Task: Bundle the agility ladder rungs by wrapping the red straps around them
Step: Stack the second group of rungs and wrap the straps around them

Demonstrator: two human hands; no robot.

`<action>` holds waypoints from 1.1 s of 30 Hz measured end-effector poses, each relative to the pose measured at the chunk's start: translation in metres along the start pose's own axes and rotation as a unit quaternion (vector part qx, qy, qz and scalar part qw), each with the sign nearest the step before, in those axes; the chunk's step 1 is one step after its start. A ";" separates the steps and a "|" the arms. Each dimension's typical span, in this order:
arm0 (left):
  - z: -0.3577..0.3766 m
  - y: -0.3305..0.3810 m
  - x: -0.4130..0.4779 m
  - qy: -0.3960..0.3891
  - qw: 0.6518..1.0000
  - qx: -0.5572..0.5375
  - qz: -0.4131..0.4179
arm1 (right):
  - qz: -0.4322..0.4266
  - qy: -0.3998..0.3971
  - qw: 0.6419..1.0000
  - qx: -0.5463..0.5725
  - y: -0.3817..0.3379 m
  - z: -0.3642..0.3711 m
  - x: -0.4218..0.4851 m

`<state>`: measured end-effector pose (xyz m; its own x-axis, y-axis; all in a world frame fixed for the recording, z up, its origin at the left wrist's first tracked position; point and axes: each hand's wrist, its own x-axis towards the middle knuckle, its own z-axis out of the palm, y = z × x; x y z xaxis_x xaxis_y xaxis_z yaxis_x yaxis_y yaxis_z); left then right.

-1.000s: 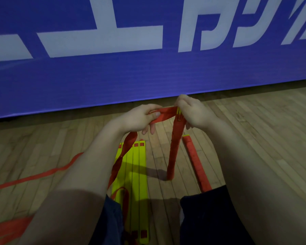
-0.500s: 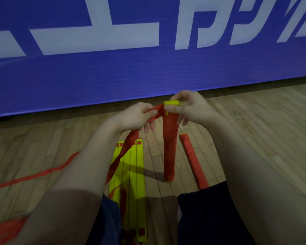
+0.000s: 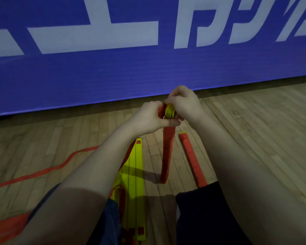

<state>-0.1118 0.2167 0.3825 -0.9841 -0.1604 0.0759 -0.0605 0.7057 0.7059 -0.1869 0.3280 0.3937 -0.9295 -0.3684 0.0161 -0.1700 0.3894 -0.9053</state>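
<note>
Both grips have closed in on the top of the upright bundle (image 3: 167,152). The left grip (image 3: 151,119), which held the strap (image 3: 161,110) out to the side half a second ago, now sits tight against the yellow rung ends (image 3: 170,111) and pinches the red strap against them. The right grip (image 3: 185,105) curls over the top from the other side, grasping the bundle. The bundle's foot stands on the floor (image 3: 254,129). A finished bundle (image 3: 193,160) lies just to its right. Loose rungs (image 3: 135,174) lie flat to its left, and slack strap (image 3: 42,172) trails away leftward.
</note>
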 end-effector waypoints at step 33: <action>-0.016 -0.003 -0.009 0.007 1.000 0.001 0.023 | 0.014 -0.080 0.997 0.019 0.004 -0.014 -0.006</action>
<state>-0.0998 0.2049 0.3908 -0.9834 -0.1371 0.1191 -0.0150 0.7148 0.6992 -0.1870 0.3441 0.3957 -0.8688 -0.4896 -0.0737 -0.1299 0.3691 -0.9203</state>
